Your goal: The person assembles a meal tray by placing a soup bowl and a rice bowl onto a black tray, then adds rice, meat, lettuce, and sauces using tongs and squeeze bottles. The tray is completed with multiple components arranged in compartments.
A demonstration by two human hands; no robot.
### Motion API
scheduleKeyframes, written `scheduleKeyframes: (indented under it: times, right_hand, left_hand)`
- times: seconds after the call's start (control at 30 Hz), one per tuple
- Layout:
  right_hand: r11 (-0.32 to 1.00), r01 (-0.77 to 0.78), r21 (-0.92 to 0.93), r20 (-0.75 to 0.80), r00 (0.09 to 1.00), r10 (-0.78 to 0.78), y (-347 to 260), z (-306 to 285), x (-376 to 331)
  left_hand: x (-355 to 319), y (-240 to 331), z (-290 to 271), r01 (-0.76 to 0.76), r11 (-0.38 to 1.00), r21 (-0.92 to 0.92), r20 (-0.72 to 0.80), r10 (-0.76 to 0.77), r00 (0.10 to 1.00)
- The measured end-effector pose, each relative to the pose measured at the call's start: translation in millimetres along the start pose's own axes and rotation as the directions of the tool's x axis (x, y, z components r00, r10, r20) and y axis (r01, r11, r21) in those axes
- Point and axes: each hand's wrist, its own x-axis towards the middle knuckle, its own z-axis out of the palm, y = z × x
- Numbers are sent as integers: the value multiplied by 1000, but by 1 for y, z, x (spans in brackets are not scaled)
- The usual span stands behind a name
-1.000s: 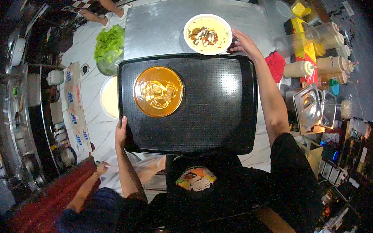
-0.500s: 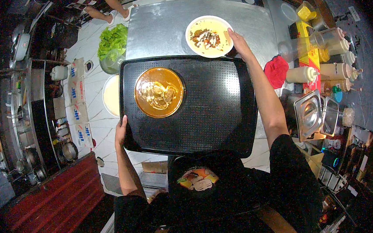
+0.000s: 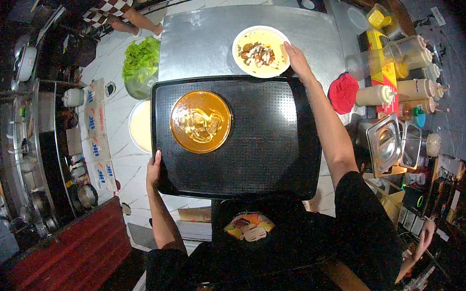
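My left hand [image 3: 154, 169] is closed on the left edge of a black textured tray [image 3: 267, 159], held level in front of my body. On the tray's far left part sits a round bowl of brown-orange sauce [image 3: 200, 122] with pale swirls and chunks in it. At the tray's far edge, my right hand [image 3: 297, 61] grips the right rim of a white bowl of creamy yellow soup [image 3: 246, 68] topped with brown and white pieces. That bowl is over the metal table, close to the tray's far rim; I cannot tell whether it rests there.
A steel table [image 3: 202, 38] lies beyond the tray. Leafy lettuce [image 3: 141, 59] and a pale container [image 3: 141, 125] stand left. A red cloth [image 3: 344, 93], squeeze bottles [image 3: 374, 95] and a steel pan [image 3: 385, 143] line the right. Another person's legs [image 3: 138, 20] and another hand [image 3: 426, 235] show.
Both my hands keep their grips on the tray and the soup bowl, with the view shifted slightly. Another person's hand has come into view at the lower right, and the legs at the far left have moved.
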Motion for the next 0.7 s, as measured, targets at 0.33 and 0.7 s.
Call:
scheduleKeyframes:
  times: [0.33, 0.7]
  right_hand:
    - [983, 64, -172, -67, 995, -77, -1, -4, 4]
    - [975, -17, -222, -107, 994, -7, -21, -24, -7]
  left_hand:
    - [12, -9, 2, -106, 991, -80, 28, 109, 994]
    - [16, -14, -1, -85, 988, -130, 59, 94, 994]
